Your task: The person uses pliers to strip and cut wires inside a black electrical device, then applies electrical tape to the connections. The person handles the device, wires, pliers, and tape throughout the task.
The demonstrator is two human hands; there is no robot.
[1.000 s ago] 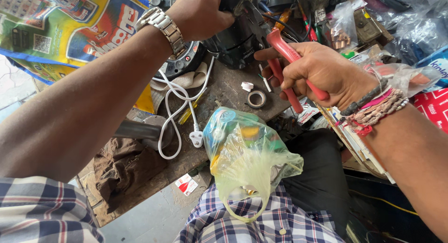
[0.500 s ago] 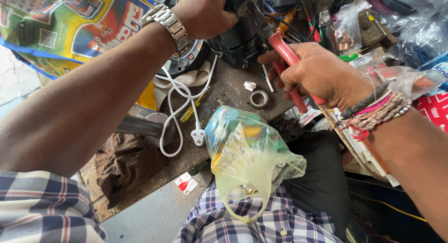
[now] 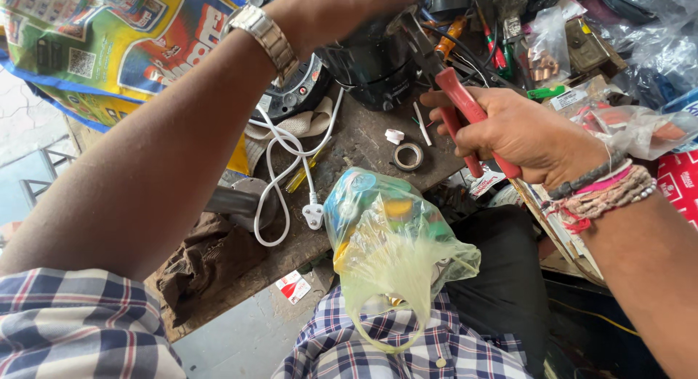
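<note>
My right hand grips red-handled pliers whose jaws point up at a black round appliance on the cluttered workbench. My left hand, wearing a metal wristwatch, rests on top of that black appliance and holds it; the fingers are partly cut off by the frame's top edge. A white power cord with plug trails from the appliance over the bench. A roll of tape and a small white piece lie just below the pliers.
A yellow-green plastic bag with colourful contents sits on my lap. Brown cloth lies at the bench's near edge. Tools, wires and plastic packets crowd the back and right. A colourful printed sack lies at left.
My right hand has moved the pliers slightly up and closer to the black appliance. The left hand stays on the appliance, and the view has shifted a little.
</note>
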